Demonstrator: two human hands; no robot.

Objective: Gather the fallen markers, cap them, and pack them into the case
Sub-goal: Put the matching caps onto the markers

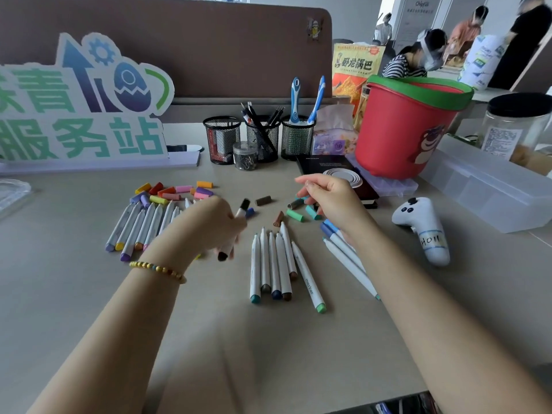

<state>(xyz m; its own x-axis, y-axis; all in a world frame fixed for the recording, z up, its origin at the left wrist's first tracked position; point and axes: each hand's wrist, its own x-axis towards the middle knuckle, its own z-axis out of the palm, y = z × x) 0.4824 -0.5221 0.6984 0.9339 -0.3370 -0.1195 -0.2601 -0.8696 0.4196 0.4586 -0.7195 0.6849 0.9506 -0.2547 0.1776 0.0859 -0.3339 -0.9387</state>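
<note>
Holding a black-ended marker point(236, 228) mid-frame, the left hand point(215, 225) has fingers curled round the barrel, black cap at the top end, just left of centre. Right hand point(328, 198), centre-right, hovers over the loose caps w/ fingers curled in; looks like it may pinch something small, but can't tell for sure. Only one view, head cam.

Risks, as a guess: colours could get mismatched, since caps lie in two heaps apart from their pens. Warm/pastel caps point(176, 192) sit upper left of the hands, green/brown caps point(294, 212) under the right hand. Right forearm lies over the blue markers point(337, 243), so a sweep could roll them toward the desk point(89, 309) edge. Uncapped tips of the middle bunch point(276, 264) point up-frame, so a sleeve or wrist brushing them could smear ink. Left bunch point(140, 228) is partly hidden behind the left hand.

Around: mesh pen cups point(260, 138) behind, red bucket point(406, 127) upper right, white controller point(424, 228) right, clear plastic box point(490, 189) far right, maybe the case, unsure. Controller sits between markers and that box.
</note>
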